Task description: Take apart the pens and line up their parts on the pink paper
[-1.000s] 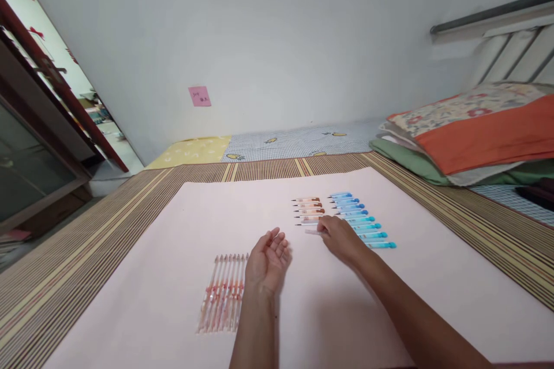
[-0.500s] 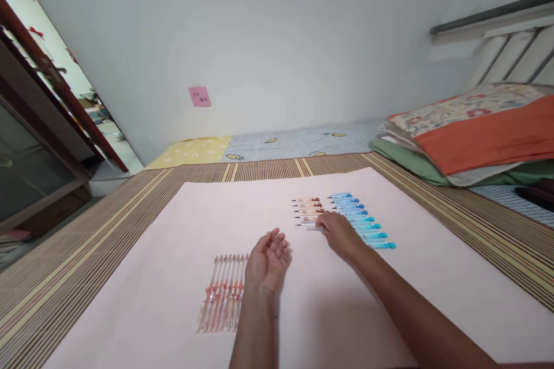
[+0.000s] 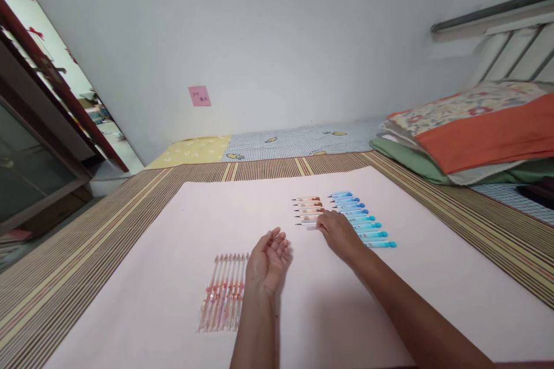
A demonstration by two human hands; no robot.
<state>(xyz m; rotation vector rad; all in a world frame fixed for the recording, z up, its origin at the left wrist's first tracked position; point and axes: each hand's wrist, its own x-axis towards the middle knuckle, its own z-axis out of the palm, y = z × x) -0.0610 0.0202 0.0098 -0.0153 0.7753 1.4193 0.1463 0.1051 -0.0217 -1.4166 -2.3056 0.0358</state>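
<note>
My right hand (image 3: 337, 230) has its fingers closed on the end of a slim pencil (image 3: 308, 223) with a dark tip pointing left. That pencil lies at the near end of a column of brown-ended pencils (image 3: 308, 204). Just right of them is a slanting column of blue-ended pencils (image 3: 363, 220), the nearer ones partly behind my right hand and wrist. My left hand (image 3: 269, 256) rests palm up, fingers loosely curled and apart, holding nothing. Beside its wrist, clear pens with reddish markings (image 3: 221, 294) lie side by side, tips away from me; my left forearm may hide some.
A large pale pink sheet (image 3: 151, 277) lies under everything, on a striped mat (image 3: 104, 225). Folded bedding and an orange-edged pillow (image 3: 489, 132) are at the right. Behind stands a white wall with a pink note (image 3: 199, 95). A doorway is at the far left.
Almost nothing differs. My right hand stays at the near brown-ended pencil with a very slight shift, and my left hand keeps its place.
</note>
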